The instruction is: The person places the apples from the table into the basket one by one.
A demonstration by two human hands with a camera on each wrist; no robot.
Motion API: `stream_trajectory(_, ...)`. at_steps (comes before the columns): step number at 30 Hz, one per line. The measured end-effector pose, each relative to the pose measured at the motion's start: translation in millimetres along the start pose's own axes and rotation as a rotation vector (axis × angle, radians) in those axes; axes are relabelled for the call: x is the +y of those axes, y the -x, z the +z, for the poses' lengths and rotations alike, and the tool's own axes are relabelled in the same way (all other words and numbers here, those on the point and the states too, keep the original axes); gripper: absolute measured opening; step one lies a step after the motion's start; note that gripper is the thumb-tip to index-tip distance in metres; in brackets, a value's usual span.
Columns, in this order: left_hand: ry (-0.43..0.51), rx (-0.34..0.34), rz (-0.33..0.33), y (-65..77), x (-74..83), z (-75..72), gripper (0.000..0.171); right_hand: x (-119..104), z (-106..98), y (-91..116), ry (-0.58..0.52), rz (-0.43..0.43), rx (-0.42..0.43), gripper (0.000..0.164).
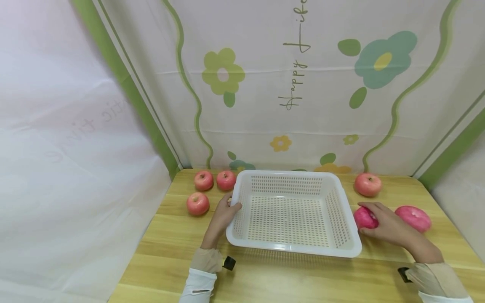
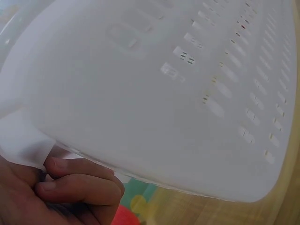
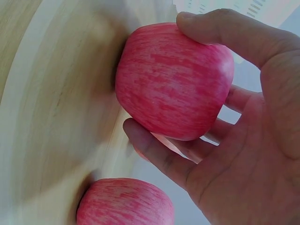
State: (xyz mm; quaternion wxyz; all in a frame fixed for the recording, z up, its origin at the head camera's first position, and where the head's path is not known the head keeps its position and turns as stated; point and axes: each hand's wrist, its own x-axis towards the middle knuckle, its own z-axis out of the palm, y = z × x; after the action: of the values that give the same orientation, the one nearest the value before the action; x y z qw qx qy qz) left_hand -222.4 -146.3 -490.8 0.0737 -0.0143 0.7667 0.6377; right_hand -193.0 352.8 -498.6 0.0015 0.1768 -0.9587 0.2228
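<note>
White sleeves [image 1: 198,287] lie nearest the head camera, along the lower edge of its view; beyond them, a flower-printed cloth [image 1: 257,105] hangs behind a wood-grain table [image 1: 178,252]. On that table, between the hands, is a white perforated plastic basket [image 1: 289,248], and it looks light enough to skid or tip if the left hand [image 1: 224,212] pulls or lifts on its side alone, or if the right hand [image 1: 388,225] knocks its right wall. Smooth, round fruit brings a risk too: the pink-red apple [image 1: 364,217] in the right hand could slip out and roll if the hold is shallow, and a wide sweep of that arm could nudge the broad pink apple [image 1: 414,218] just to its right. As for the hands, the left is closed over the basket's left rim, thumb on the inner side and fingers bent beneath. The right is part-way open, spread only to the fruit's width, with its thumb on 1 side and its fingers curled round the other. Its apple sits just beside the basket's right wall; I cannot tell whether they touch. Farther back stands 1 paler apple [image 1: 368,184], and 3 small apples [image 1: 197,203] cluster left of the basket.
</note>
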Motion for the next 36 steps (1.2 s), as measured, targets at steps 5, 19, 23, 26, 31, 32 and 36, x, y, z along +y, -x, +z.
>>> stream_trajectory(5,-0.006,0.006,0.000,0.3,0.2,0.3,0.042,0.2,-3.1,-0.6,0.008,-0.006,0.019,0.087)
stream_trajectory(19,-0.007,0.004,-0.013,-0.9,0.9,-0.3,0.042,-4.6,-20.2,-10.3,0.023,-0.041,0.044,0.088)
stream_trajectory(23,-0.011,0.004,-0.006,-0.9,0.6,0.2,0.042,-7.8,-25.2,-12.7,0.029,-0.087,0.083,0.087)
stream_trajectory(26,-0.015,0.005,0.004,-0.4,1.1,0.7,0.042,-10.8,-29.2,-14.8,0.031,-0.114,0.100,0.085)
stream_trajectory(31,-0.011,0.000,0.013,0.2,1.9,0.6,0.041,-15.2,-35.7,-18.5,0.049,-0.092,0.074,0.084)
stream_trajectory(32,-0.007,-0.004,0.011,0.4,2.2,0.4,0.042,-15.6,-36.8,-19.1,0.058,-0.090,0.071,0.084)
stream_trajectory(36,0.000,-0.019,0.001,3.4,7.0,-0.3,0.044,-17.9,-41.5,-21.5,0.088,-0.101,0.070,0.083)
